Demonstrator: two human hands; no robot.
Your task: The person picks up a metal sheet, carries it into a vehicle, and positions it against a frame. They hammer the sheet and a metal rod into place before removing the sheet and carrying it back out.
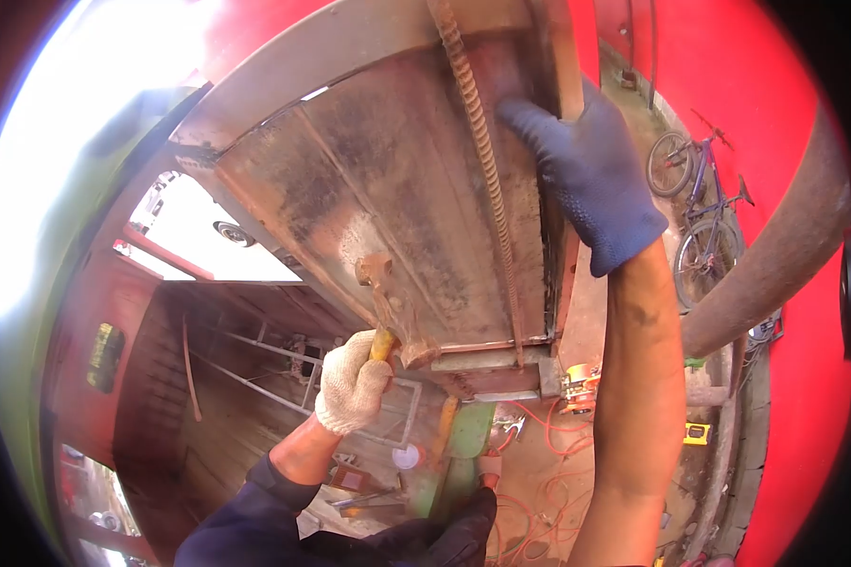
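Observation:
My left hand, in a white knit glove, is closed around the yellow handle of a hammer. The hammer's head is smeared by motion in front of a large, worn metal panel. With a dark blue glove on, my right hand grips the panel's upper right edge. Its thumb lies on the panel's face, and the other fingers are hidden behind the edge. A rusty ribbed steel bar runs down the panel, just left of that thumb.
Below left is a rusty metal compartment with thin metal frames. Orange cables and an orange tool lie on the ground. A thick pipe slants at right, near a bicycle and a red wall. A yellow tape measure lies lower right.

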